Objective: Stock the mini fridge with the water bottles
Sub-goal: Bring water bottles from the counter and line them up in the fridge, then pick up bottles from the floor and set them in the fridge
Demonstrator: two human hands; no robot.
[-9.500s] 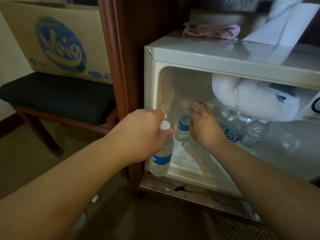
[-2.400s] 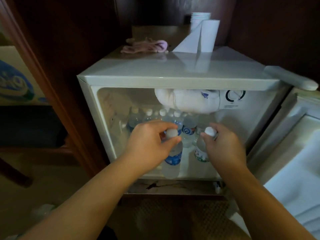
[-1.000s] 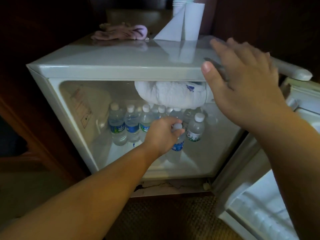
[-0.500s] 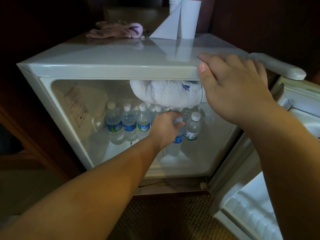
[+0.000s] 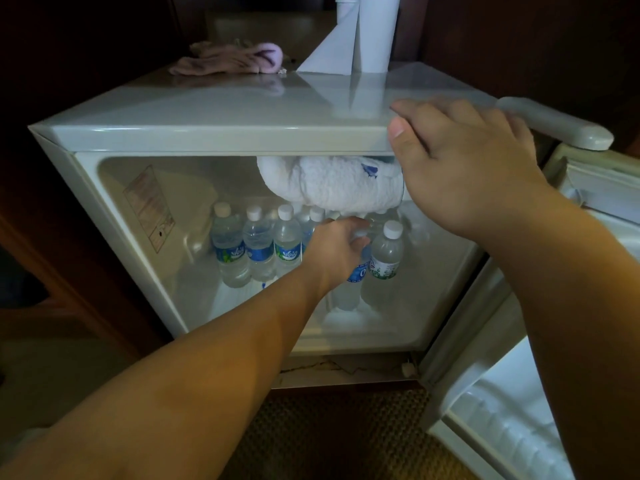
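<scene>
left hand grips bottle | right hand flat on fridge | labels "Voic"

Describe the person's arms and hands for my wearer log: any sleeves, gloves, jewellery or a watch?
Both forearms are bare as far as the view shows, with no sleeves in sight. The left hand and right hand wear no gloves. No rings, watch or wristband show on either. The right thumbnail is short and unpainted.

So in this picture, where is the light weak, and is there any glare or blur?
Head view: dim all around the mini fridge; its glossy top reflects the paper towel roll; the right hand shows slight blur at the fingers; wide-angle bending at edges.
</scene>
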